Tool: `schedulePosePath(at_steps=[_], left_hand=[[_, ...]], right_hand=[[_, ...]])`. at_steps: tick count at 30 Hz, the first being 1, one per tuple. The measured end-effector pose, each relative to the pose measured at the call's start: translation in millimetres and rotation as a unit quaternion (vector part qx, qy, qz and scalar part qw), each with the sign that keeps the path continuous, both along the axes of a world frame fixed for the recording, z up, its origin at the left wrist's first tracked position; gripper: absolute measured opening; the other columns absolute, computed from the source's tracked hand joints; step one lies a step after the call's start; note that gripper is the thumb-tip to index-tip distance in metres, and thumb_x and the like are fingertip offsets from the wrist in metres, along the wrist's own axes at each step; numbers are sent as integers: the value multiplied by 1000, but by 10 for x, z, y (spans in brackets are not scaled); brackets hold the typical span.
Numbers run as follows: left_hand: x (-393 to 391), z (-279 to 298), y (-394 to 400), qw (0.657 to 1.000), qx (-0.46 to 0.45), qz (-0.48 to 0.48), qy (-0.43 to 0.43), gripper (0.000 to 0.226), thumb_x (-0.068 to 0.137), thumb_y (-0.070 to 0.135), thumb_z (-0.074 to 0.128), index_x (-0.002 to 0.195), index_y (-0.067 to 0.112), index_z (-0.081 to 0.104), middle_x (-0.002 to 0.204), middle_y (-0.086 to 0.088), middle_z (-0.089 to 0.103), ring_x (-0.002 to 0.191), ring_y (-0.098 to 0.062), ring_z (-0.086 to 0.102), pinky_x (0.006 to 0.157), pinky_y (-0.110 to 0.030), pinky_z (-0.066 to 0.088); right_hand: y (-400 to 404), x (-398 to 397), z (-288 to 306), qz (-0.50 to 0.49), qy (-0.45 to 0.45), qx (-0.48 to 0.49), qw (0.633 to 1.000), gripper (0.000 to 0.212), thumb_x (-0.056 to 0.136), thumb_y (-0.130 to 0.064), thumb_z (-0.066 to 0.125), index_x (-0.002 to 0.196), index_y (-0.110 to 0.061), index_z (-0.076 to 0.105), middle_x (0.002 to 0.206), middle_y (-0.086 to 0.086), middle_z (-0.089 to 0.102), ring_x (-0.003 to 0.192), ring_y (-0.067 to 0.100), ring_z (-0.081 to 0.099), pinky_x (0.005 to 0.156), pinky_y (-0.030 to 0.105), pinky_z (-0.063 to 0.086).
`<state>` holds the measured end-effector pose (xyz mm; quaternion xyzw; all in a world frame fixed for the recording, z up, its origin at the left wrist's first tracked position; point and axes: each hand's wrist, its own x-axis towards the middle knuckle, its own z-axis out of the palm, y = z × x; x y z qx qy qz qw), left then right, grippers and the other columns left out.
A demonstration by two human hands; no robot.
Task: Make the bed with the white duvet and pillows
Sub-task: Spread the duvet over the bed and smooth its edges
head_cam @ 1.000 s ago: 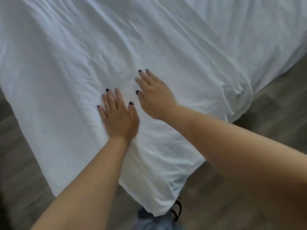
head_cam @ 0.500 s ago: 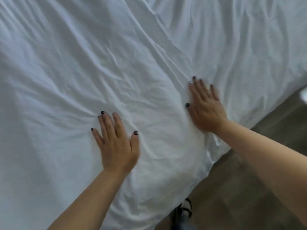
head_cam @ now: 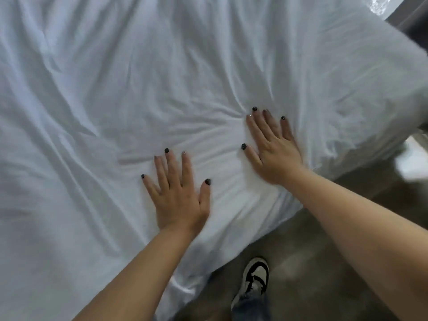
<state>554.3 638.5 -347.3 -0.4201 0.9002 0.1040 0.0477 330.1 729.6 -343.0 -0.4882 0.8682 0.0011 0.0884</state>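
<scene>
Pressing flat on the white duvet [head_cam: 115, 100], both hands lie palm down with fingers straight and slightly spread, gripping nothing. The left hand [head_cam: 177, 193] rests nearer the person, towards the middle of the view; the right hand [head_cam: 272, 147] sits farther and to the right, close to the near-right edge where the duvet drops off the bed towards the floor [head_cam: 324, 262]. The two hands are apart, with a band of bunched creases running between them.

The duvet covers almost the whole view, spreading far and left from the hands. Its wrinkles fan out from the fingertips, mostly leading away towards the far left, so the large unsmoothed area lies in that direction from both palms. The left hand is the nearer one to that area; the right hand is the nearer one to the hanging edge and to the rounded corner at the far right.

The step in hand looks like smoothing the cover. A sensible next move would be sweeping the palms outward along the creases, left hand towards the far left, right hand towards the edge. No pillows can be seen from here, so that part of the job appears not yet reached.

A black and white shoe [head_cam: 256, 276] stands on the floor just beside the bed's near edge.
</scene>
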Motion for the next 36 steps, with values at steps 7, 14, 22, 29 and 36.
schedulePosePath(at_steps=[7,14,22,29,36], left_hand=[[-1432,3,547,1000,16,-5,6,78,94,59,13,157,18,-9,163,-8,-19,149,-30,-20,117,-61,-7],[-2157,-45,809,996,-5,-90,-14,78,94,58,20,158,18,3,164,-11,-12,150,-36,-12,114,-68,-1],[-2997,-98,931,977,-26,-211,8,79,88,61,31,157,25,18,165,-11,4,150,-39,2,110,-74,6],[-3851,-91,988,964,-30,-263,27,81,88,64,35,157,28,14,165,-11,3,150,-39,1,108,-76,3],[-4486,-109,1258,973,-41,-225,37,79,89,65,35,157,28,17,165,-10,8,150,-39,5,108,-75,4]], right_hand=[[991,-1431,-38,-77,-5,13,997,76,91,-61,3,155,-20,-5,162,-6,-13,147,12,-17,119,38,-15],[1330,-2107,-92,-90,14,2,996,74,94,-60,10,156,-20,-1,162,-3,-8,148,12,-14,119,40,-14],[1317,-2753,-155,-159,7,-90,983,70,95,-50,24,155,-15,17,163,3,10,150,17,2,121,38,-6],[1502,-3218,-346,-265,-3,-173,949,72,90,-45,30,153,-10,24,161,7,17,149,22,11,119,33,-9],[2426,-4315,-658,-576,-365,-163,713,59,103,-48,24,111,-6,64,114,14,63,111,29,55,95,37,41]])
